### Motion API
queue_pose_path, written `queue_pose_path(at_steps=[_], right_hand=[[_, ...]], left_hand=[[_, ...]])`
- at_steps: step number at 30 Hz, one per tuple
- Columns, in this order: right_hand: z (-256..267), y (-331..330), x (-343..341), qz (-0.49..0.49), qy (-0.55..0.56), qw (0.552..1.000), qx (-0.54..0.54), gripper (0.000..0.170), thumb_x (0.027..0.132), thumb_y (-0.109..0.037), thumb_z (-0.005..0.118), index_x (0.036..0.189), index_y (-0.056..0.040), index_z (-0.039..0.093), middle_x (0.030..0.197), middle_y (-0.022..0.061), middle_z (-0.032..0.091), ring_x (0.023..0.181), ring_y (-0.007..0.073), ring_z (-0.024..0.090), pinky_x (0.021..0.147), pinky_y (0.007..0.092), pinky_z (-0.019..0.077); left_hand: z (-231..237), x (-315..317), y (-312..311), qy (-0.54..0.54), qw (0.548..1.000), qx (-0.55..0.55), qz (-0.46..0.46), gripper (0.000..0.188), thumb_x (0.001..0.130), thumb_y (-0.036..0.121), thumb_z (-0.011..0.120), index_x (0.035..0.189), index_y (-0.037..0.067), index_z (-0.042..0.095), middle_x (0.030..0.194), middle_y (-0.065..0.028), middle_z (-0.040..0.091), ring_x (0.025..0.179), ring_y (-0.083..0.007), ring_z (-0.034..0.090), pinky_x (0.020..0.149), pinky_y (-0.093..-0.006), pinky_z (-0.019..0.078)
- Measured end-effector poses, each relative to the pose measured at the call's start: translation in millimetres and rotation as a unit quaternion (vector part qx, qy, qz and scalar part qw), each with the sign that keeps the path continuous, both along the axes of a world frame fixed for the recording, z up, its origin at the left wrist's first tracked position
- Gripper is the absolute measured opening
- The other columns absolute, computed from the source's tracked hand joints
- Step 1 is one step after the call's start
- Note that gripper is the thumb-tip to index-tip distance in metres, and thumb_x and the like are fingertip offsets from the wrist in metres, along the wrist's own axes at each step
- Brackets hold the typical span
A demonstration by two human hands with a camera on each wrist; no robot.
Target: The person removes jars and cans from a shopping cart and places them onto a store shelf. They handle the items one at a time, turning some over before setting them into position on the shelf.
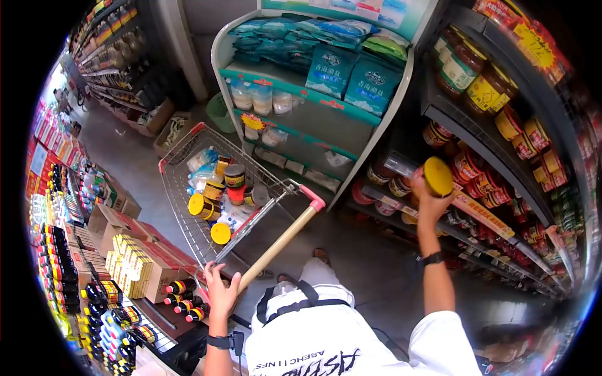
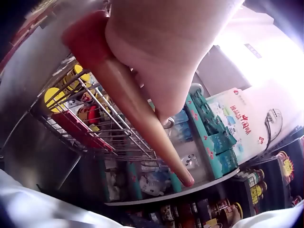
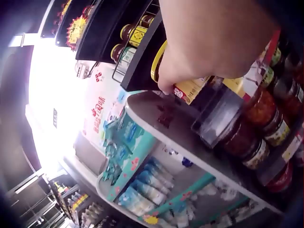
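Note:
My right hand (image 1: pixel 431 204) holds a jar with a broad yellow lid (image 1: pixel 438 176) in front of the sauce shelves. In the right wrist view the hand hides most of this jar, leaving part of the yellow lid rim (image 3: pixel 157 64) showing. My left hand (image 1: pixel 221 291) grips the shopping cart handle (image 1: pixel 279 245) near its left end. The left wrist view has the hand lying over the wooden handle (image 2: pixel 137 111), most fingers hidden. Inside the wire cart (image 1: pixel 177 164) lie several jars, among them a yellow-lidded jar (image 1: pixel 221 234) and a dark-lidded jar (image 1: pixel 235 175), with plastic-wrapped packs.
Ahead stands a teal-edged rack (image 1: pixel 301 94) with salt bags (image 1: pixel 330 70). Dark shelves of jars (image 1: pixel 467 166) line the right side. Cartons (image 1: pixel 162 266) and dark sauce bottles (image 1: pixel 182 301) crowd the left. Grey floor (image 1: pixel 357 244) runs between cart and shelves.

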State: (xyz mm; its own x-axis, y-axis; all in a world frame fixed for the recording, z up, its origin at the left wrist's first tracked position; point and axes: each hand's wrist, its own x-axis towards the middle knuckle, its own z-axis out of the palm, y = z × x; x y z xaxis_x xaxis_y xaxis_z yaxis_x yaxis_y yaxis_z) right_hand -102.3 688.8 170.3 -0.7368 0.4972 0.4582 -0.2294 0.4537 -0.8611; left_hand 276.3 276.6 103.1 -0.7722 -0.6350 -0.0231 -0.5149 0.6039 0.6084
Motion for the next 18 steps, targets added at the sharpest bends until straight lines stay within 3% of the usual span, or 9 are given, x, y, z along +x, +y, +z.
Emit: queue_pose_path(at_steps=[1, 4, 9, 10, 12, 15, 18], right_hand=[[9, 3, -12, 0.018, 0.016, 0.999, -0.034, 0.097, 0.065, -0.034, 0.091, 0.132, 0.0069, 0.034, 0.128, 0.0205, 0.050, 0.119, 0.0261, 0.052, 0.103, 0.0369, 0.0391], [28, 17, -44, 0.048, -0.013, 0.999, 0.018, 0.105, 0.063, -0.039, 0.091, 0.134, 0.0087, 0.031, 0.130, 0.0216, 0.049, 0.120, 0.0279, 0.051, 0.104, 0.0369, 0.0378], [3, 35, -120, 0.024, -0.005, 0.997, 0.067, 0.105, 0.065, -0.035, 0.090, 0.139, 0.0058, 0.028, 0.128, 0.0195, 0.054, 0.117, 0.0266, 0.054, 0.102, 0.0370, 0.0396], [-9, 38, -133, 0.065, 0.011, 0.997, 0.037, 0.100, 0.066, -0.031, 0.089, 0.137, 0.0055, 0.030, 0.127, 0.0182, 0.056, 0.114, 0.0255, 0.056, 0.099, 0.0367, 0.0425], [-31, 50, -154, 0.246, 0.059, 0.954, -0.163, 0.091, 0.068, -0.023, 0.088, 0.135, 0.0050, 0.034, 0.124, 0.0157, 0.059, 0.108, 0.0233, 0.060, 0.093, 0.0362, 0.0485], [-39, 52, -151, 0.130, -0.002, 0.987, 0.092, 0.089, 0.068, -0.024, 0.088, 0.134, 0.0041, 0.036, 0.125, 0.0160, 0.058, 0.108, 0.0244, 0.058, 0.094, 0.0375, 0.0478], [-41, 11, -151, 0.116, -0.010, 0.976, 0.184, 0.087, 0.069, -0.024, 0.088, 0.134, 0.0032, 0.037, 0.125, 0.0163, 0.056, 0.109, 0.0255, 0.057, 0.094, 0.0388, 0.0470]], left_hand=[[3, -2, 2, 0.004, 1.000, -0.007, 0.006, 0.051, 0.080, 0.028, 0.076, 0.117, 0.000, 0.056, 0.138, -0.0236, 0.040, 0.127, -0.0413, 0.045, 0.105, -0.0448, 0.0394], [2, 0, 5, 0.008, 1.000, -0.015, 0.018, 0.049, 0.078, 0.028, 0.076, 0.114, 0.001, 0.057, 0.138, -0.0217, 0.042, 0.125, -0.0408, 0.047, 0.104, -0.0452, 0.0411], [7, -3, 10, 0.015, 0.999, -0.028, 0.042, 0.049, 0.075, 0.028, 0.078, 0.111, 0.003, 0.058, 0.137, -0.0202, 0.045, 0.124, -0.0408, 0.049, 0.101, -0.0457, 0.0431], [9, -4, 11, 0.021, 0.998, -0.015, 0.049, 0.049, 0.074, 0.028, 0.079, 0.109, 0.002, 0.058, 0.137, -0.0201, 0.046, 0.123, -0.0411, 0.050, 0.101, -0.0457, 0.0434], [8, -5, 12, 0.043, 0.998, -0.004, 0.053, 0.048, 0.072, 0.027, 0.080, 0.106, 0.001, 0.059, 0.135, -0.0222, 0.047, 0.123, -0.0414, 0.050, 0.101, -0.0462, 0.0434], [15, -8, 13, 0.038, 0.997, -0.017, 0.060, 0.051, 0.070, 0.030, 0.083, 0.106, 0.000, 0.063, 0.129, -0.0255, 0.053, 0.118, -0.0423, 0.053, 0.100, -0.0476, 0.0446], [4, -3, 8, 0.048, 0.996, -0.037, 0.061, 0.054, 0.075, 0.043, 0.078, 0.107, 0.001, 0.066, 0.128, -0.0253, 0.054, 0.117, -0.0397, 0.055, 0.100, -0.0460, 0.0455]])
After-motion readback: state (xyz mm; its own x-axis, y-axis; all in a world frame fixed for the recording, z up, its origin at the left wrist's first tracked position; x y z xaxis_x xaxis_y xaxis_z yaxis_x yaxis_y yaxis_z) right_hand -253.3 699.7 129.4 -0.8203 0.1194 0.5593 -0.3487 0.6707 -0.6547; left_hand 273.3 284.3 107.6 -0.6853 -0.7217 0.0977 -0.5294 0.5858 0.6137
